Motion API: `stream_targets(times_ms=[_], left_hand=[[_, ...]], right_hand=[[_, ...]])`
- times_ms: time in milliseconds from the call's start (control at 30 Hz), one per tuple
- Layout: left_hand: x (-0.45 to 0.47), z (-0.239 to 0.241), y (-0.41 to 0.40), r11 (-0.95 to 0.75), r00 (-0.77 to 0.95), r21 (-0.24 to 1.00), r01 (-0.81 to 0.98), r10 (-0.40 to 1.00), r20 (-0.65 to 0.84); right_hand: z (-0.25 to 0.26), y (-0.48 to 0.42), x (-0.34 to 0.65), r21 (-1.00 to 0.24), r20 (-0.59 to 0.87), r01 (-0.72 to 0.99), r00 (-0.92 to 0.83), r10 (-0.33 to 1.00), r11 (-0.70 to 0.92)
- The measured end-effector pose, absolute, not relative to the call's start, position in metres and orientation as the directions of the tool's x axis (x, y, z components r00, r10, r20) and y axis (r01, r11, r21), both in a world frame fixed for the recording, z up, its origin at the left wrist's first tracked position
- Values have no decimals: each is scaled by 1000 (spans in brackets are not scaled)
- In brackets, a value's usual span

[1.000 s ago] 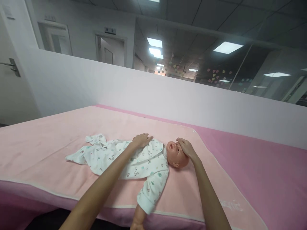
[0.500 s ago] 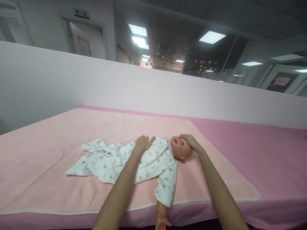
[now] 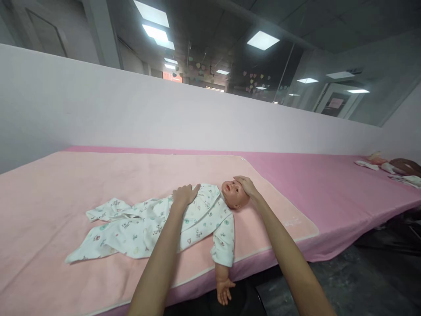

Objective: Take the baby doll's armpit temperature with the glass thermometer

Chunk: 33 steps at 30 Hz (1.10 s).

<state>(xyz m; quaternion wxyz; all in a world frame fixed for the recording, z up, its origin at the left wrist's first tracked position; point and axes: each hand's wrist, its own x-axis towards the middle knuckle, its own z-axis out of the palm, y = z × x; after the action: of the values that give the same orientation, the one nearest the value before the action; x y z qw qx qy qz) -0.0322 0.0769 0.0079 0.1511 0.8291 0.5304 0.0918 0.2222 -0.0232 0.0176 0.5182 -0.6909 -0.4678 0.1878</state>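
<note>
A baby doll (image 3: 232,193) lies on its back on a peach mat, its head toward the right. It wears a white romper (image 3: 200,219) with small printed figures. Flat on the romper's chest and belly rests my left hand (image 3: 184,194), fingers stretched out. My right hand (image 3: 246,184) lies over the top of the doll's head, fingers extended across the forehead; neither hand grips anything. One doll arm (image 3: 223,281) hangs over the near edge of the table. The legs of the romper spread out to the left.
The peach mat (image 3: 131,175) covers part of a pink sheet (image 3: 315,188). Behind stands a low white wall (image 3: 197,123) with glass above. At the far right lie cloths and a brown object (image 3: 406,166). A black seat (image 3: 237,300) sits under the near edge.
The camera view has turned to the right, bringing the cloths at the far right and the floor into sight. Both hands stay in the same places on the doll.
</note>
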Motion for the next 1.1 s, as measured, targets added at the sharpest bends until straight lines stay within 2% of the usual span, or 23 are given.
stream_targets(times_ms=[700, 967, 1100], left_hand=[[-34, 5, 80, -391, 409, 326, 861, 912, 13], [-32, 8, 78, -407, 419, 306, 861, 908, 30], [-33, 6, 79, -405, 416, 306, 862, 909, 33]], right_hand=[[12, -28, 219, -950, 167, 310, 450, 878, 22], [15, -28, 233, -978, 60, 206, 339, 939, -12], [14, -23, 245, -997, -47, 44, 281, 959, -61]])
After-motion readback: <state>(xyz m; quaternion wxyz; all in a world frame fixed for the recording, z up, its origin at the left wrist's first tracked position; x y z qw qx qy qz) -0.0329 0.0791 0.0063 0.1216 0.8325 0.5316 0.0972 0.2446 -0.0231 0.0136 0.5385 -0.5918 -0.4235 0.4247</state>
